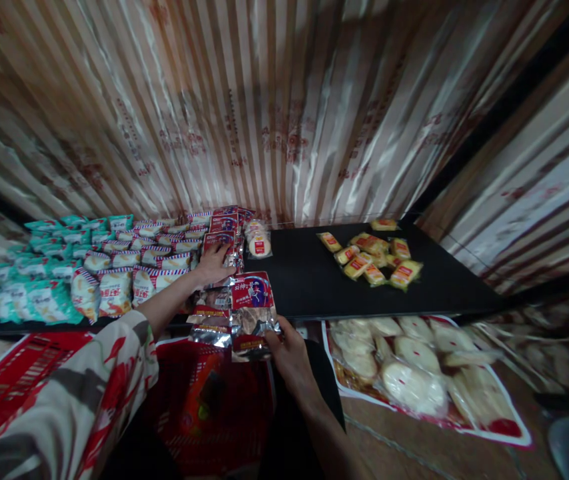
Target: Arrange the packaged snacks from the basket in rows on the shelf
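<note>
My right hand point(292, 360) pinches the lower right edge of a red and silver snack pouch point(253, 300) with a dark picture on its front. The pouch is at the front edge of the black shelf, partly over another silver pouch point(210, 317). My left hand point(213, 268) lies with fingers stretched out on a row of similar red pouches point(223, 225) farther back. Its palm hides part of that row. Right of the row stand clear packs of round pale biscuits point(258, 241).
Teal bags point(39, 297) and striped white bags point(114, 290) fill the left of the black shelf point(294, 273). Yellow wrapped cakes point(364, 260) lie loosely at the right. Below are a red basket point(234, 413) and a white-rimmed tray point(509, 433) of packaged round breads. Patterned curtain point(284, 120) hangs behind.
</note>
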The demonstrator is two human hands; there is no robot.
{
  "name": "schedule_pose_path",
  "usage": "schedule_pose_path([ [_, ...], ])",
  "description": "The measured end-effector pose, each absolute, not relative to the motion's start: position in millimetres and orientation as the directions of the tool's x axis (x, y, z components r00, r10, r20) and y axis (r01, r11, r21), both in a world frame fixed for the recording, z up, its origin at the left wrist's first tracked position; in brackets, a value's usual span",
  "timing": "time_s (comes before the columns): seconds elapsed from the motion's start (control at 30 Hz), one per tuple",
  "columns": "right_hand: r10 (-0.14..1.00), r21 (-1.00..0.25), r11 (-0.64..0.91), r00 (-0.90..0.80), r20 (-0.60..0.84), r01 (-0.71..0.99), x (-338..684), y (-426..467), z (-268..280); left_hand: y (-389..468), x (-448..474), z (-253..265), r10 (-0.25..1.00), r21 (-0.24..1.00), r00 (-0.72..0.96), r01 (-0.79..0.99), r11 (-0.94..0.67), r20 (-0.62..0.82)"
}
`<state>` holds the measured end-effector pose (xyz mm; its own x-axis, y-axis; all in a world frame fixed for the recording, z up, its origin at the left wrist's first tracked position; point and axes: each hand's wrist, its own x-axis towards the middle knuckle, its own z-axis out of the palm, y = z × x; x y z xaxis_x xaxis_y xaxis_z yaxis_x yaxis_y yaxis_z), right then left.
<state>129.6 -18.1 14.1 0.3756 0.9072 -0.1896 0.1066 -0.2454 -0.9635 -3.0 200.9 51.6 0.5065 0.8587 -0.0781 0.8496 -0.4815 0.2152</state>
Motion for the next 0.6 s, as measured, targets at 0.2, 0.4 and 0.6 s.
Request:
schedule_pose_path([
  [0.2,0.928,-0.959,-0.233,0.332,-0.169,0.164,129.9,-10.4,16.2,202.6,-2.9,48.5,0.858,0.225,0.510,0.844,-0.486,-0.059],
  [0.4,0.944,-0.967,-0.198,0.295,-0.145,0.159,124.4,0.7,20.6,203.7,-3.0,45.6,0.854,0.236,0.519,0.834,-0.498,-0.033],
  [0.6,0.951,-0.974,-0.185,0.272,-0.144,0.134,117.2,18.0,13.1,203.0,-2.7,46.1,0.853,0.244,0.522,0.830,-0.502,-0.018],
])
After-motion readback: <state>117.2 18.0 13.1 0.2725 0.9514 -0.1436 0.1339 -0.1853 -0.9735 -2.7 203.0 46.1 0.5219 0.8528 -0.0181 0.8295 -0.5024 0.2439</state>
